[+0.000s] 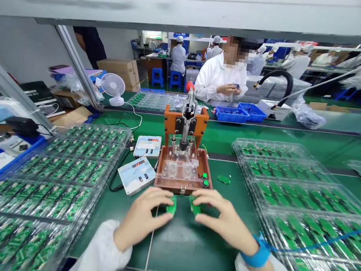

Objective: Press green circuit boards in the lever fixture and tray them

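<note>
My left hand (143, 216) pinches a small green circuit board (172, 206) at its fingertips, and my right hand (222, 219) holds a similar green circuit board (195, 205). Both hands sit just in front of a test fixture (182, 154), which has an orange frame, a clear acrylic bed and a lever press on top. Green buttons (204, 179) mark its right corner. A single loose green board (223, 179) lies on the green mat (196, 255) to the fixture's right. A blue wrist strap (259, 254) circles my right wrist.
Clear plastic trays (42, 173) stacked with green boards fill the left side, and similar trays (309, 204) fill the right. Two white meter boxes (136, 175) stand left of the fixture. Across the bench, a co-worker (223, 74) in white sits behind blue bins (231, 114).
</note>
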